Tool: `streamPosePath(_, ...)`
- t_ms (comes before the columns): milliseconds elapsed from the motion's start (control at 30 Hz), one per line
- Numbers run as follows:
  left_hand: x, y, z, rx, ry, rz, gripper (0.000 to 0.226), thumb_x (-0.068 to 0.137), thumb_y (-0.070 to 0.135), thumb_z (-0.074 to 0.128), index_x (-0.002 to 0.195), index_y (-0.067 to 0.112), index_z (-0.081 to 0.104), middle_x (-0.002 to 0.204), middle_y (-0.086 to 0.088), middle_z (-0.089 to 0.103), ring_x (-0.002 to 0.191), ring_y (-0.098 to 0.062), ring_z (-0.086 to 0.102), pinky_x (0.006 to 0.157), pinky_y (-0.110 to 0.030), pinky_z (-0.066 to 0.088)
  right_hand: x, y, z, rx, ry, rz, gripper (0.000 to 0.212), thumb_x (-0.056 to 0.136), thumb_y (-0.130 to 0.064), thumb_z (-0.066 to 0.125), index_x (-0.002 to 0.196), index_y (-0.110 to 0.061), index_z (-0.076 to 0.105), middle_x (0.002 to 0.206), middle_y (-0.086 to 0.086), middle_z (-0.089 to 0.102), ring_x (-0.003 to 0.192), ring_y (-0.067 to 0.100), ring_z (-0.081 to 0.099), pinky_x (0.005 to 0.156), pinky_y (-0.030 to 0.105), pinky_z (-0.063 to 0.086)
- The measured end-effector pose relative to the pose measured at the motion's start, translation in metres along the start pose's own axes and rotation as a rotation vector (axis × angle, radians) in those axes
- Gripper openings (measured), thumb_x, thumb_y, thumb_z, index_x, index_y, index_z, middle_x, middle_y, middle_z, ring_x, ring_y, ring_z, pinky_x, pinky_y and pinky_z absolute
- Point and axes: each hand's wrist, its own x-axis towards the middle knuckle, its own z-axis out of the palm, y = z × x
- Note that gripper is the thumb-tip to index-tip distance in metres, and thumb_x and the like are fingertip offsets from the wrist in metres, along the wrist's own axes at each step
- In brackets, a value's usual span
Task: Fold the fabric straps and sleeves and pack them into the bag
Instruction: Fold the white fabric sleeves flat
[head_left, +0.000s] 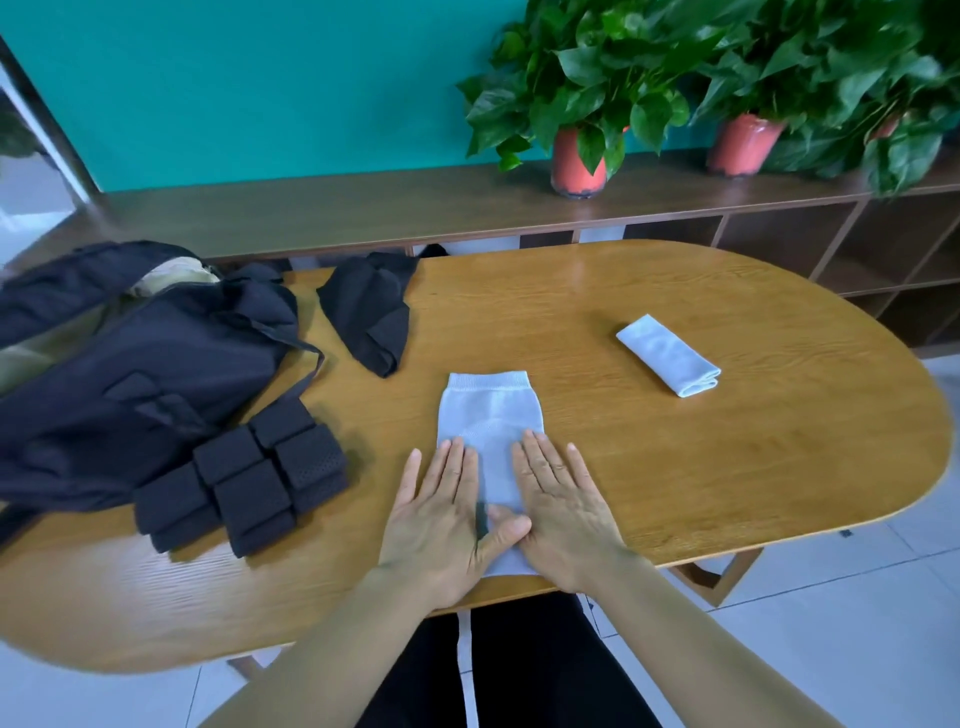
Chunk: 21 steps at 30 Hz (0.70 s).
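A pale blue sleeve lies flat on the wooden table near its front edge. My left hand and my right hand both press flat on its near half, fingers straight, thumbs meeting in the middle. A second pale blue sleeve, folded into a narrow packet, lies apart at the right. Several folded black straps are stacked at the left. A loose black sleeve lies crumpled behind them. The black bag sits open at the far left, its tan lining showing.
Behind the table runs a low wooden shelf unit bearing potted plants in red pots at the right. A teal wall stands behind. White tiled floor shows to the right of the table.
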Motion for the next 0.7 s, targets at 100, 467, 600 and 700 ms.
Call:
streamPosePath(100,0.0,0.0,0.002,0.011,0.014,-0.013,0.123,0.052,0.082,-0.035,0.149,0.009,-0.016,0.159,-0.004,-0.018,0.142,-0.011,-0.026,0.115,-0.04,-0.02,-0.004,0.0,-0.003,0.015,-0.004,0.029,0.092,0.064,-0.066,-0.025,0.14,-0.015,-0.026,0.148,-0.002,-0.033,0.138,0.011,-0.032,0.115,0.039,-0.018)
streamPosePath(467,0.0,-0.002,0.004,0.043,-0.002,-0.018,0.116,0.06,0.083,-0.025,0.149,0.009,-0.015,0.159,-0.004,-0.018,0.142,-0.012,-0.026,0.114,-0.043,-0.021,-0.004,0.001,-0.002,-0.022,-0.01,0.03,0.09,0.064,-0.066,-0.025,0.138,-0.015,-0.028,0.154,0.001,-0.028,0.139,0.012,-0.031,0.114,0.042,-0.02)
streamPosePath(600,0.002,-0.004,0.0,0.041,-0.052,-0.01,0.117,0.059,0.082,-0.024,0.15,0.01,-0.014,0.159,-0.003,-0.019,0.142,-0.011,-0.027,0.113,-0.046,-0.022,-0.002,0.0,-0.005,-0.046,-0.046,0.027,0.1,0.061,-0.065,-0.027,0.145,-0.013,-0.022,0.155,0.002,-0.025,0.14,0.013,-0.029,0.113,0.045,-0.02)
streamPosePath(700,-0.006,-0.007,-0.007,-0.006,-0.007,0.052,0.111,0.063,0.081,-0.021,0.151,0.014,-0.014,0.158,-0.001,-0.02,0.142,-0.009,-0.027,0.114,-0.041,-0.021,-0.01,0.004,-0.013,-0.031,-0.03,0.003,0.093,0.071,-0.065,-0.023,0.148,-0.013,-0.018,0.155,0.001,-0.024,0.139,0.013,-0.03,0.113,0.044,-0.021)
